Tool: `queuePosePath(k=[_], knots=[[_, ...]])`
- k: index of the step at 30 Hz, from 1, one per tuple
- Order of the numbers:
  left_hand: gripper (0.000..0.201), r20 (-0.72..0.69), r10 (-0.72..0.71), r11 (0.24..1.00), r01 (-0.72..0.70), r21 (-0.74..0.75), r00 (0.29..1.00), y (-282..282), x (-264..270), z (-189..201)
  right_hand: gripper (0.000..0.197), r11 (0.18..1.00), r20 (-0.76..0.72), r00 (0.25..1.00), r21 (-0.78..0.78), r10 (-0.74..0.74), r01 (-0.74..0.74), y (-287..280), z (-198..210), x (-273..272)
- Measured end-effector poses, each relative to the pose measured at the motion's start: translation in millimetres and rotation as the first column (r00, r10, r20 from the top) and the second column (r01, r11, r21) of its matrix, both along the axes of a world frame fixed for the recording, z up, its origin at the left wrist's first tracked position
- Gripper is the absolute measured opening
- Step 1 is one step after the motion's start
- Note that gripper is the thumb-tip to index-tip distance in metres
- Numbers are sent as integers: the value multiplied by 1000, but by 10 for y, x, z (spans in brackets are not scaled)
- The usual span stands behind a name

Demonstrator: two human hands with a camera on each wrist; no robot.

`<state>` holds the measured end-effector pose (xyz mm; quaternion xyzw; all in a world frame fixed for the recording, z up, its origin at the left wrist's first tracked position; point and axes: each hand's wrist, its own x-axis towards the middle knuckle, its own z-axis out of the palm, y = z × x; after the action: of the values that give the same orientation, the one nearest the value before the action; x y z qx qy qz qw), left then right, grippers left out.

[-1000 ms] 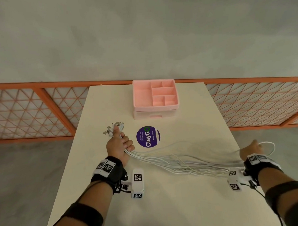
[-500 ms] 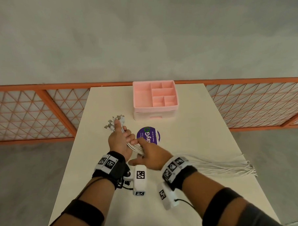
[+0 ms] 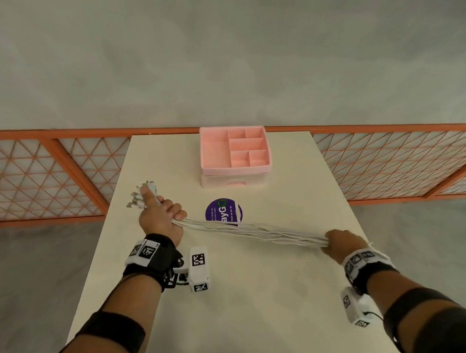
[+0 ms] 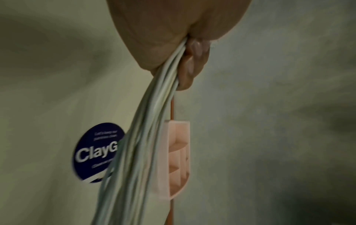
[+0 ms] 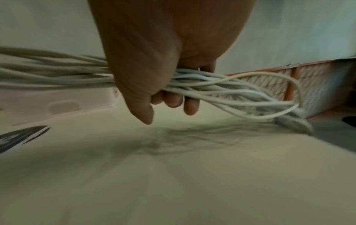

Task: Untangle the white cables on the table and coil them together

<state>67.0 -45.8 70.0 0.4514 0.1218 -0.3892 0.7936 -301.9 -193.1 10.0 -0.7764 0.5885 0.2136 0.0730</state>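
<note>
My right hand [image 3: 341, 242] has slid out along the cables [image 3: 255, 232], away from my left hand [image 3: 159, 219]. Both grips stay curled round them, right one near the surface [image 3: 258, 295] edge.

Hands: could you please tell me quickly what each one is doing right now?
Left hand: closed around the white cables just behind their plugs.
Right hand: closed around the same bundle farther along, near its loose end.

Pink organizer [image 3: 235, 155] behind purple sticker [image 3: 222, 212]; orange railing [image 3: 66, 170] beyond
</note>
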Motion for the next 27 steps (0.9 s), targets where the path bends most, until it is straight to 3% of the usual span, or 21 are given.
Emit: queuePosePath(k=[3, 7, 11, 15, 17, 20, 23, 27], knots=[[29, 96, -122, 988, 112, 105, 988, 26, -246, -143, 23, 990, -125, 984, 45, -128, 134, -231, 16, -170], [23, 107, -222, 968, 206, 144, 969, 30, -502, -274, 57, 949, -110, 994, 311, -9, 43, -213, 101, 96], [28, 44, -200, 975, 195, 103, 979, 18, -585, -296, 72, 877, 197, 970, 430, 142, -216, 165, 442, 913], [33, 21, -148, 984, 145, 106, 989, 13, -595, -288, 81, 792, 574, 814, 454, 90, -408, 635, 585, 1640], [39, 6, -122, 988, 121, 92, 992, 22, -591, -245, 70, 774, 637, 761, 418, 124, -476, 829, 482, 1886], [49, 37, -131, 986, 127, 110, 991, 54, -570, -194, 41, 818, 658, 725, 295, 201, -494, 1012, 239, 2036], [45, 98, -191, 975, 177, 134, 977, 113, -528, -182, 43, 866, 636, 732, 198, 242, -459, 1103, 111, 2056], [31, 237, -308, 945, 266, 192, 921, 186, -431, -237, 26, 814, 660, 707, 250, 253, -524, 1093, 182, 1991]])
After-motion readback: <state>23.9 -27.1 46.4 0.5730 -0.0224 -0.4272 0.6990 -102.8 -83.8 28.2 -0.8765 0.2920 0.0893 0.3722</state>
